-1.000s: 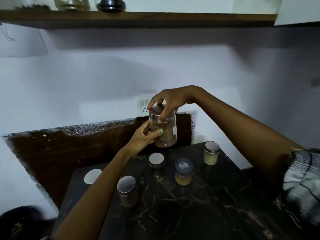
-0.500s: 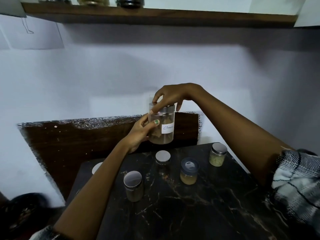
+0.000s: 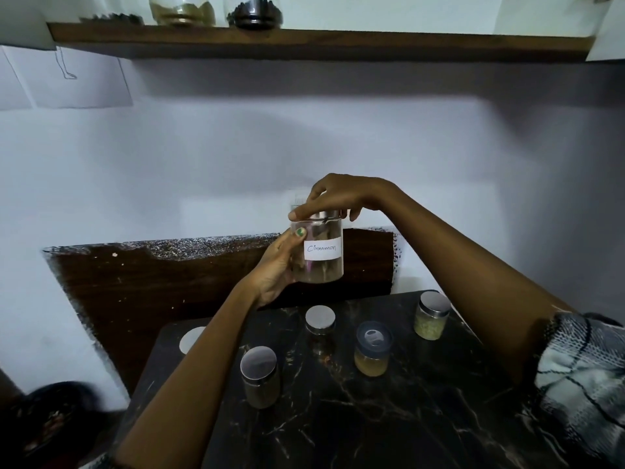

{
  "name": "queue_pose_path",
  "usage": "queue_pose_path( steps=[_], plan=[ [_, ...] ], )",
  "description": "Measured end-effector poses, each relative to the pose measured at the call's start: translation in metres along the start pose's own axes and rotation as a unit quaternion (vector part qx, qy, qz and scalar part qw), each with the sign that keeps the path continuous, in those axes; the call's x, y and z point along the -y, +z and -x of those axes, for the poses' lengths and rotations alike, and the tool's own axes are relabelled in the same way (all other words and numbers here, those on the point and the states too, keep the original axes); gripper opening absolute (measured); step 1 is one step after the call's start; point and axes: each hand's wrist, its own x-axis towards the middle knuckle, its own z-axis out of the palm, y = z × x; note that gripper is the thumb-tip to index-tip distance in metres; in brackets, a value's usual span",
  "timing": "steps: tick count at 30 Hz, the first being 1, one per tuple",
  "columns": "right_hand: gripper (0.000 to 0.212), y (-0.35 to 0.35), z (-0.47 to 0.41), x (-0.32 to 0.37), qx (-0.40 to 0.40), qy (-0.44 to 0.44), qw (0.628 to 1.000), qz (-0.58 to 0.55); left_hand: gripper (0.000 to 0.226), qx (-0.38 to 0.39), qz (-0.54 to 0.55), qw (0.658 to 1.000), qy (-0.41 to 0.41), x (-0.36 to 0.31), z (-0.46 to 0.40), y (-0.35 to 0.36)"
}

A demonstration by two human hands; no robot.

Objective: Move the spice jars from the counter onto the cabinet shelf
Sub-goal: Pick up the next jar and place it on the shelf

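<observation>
The cinnamon jar (image 3: pixel 318 252) is clear glass with a metal lid, brown sticks inside and a white handwritten label. It is held in the air at 12 o'clock from the counter (image 3: pixel 406 418). The left hand (image 3: pixel 275 269) wraps its side; the right hand (image 3: pixel 338 196) pinches the lid. Since a second ago the label has turned to face the camera.

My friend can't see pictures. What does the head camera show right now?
Two hands hold a clear jar labelled Cinnamon above a dark marble counter: the left hand grips its side, the right hand holds its metal lid. Five small jars stand on the counter; a wooden shelf above holds more jars.
</observation>
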Motion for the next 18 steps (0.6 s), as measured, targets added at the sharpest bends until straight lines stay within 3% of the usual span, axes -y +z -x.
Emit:
queue_pose_path(
  steps=[2,5,11,18],
  plan=[
    [0.055,-0.007,0.005,-0.006,0.047,-0.004,0.998,-0.033,0.048,0.010,0.011,1.000,-0.003,0.001,-0.001,-0.003],
    [0.053,-0.008,0.008,-0.018,0.064,-0.019,0.994,-0.084,0.049,0.028,0.020,0.999,-0.015,0.004,-0.002,-0.004],
    [0.045,-0.001,0.002,-0.036,0.003,-0.026,0.981,-0.194,0.067,0.032,0.080,0.996,-0.036,0.005,-0.011,0.002],
    [0.031,0.000,0.001,-0.043,-0.043,-0.001,0.968,-0.246,0.051,0.041,0.127,0.990,-0.046,0.009,-0.021,0.004]
  ],
)
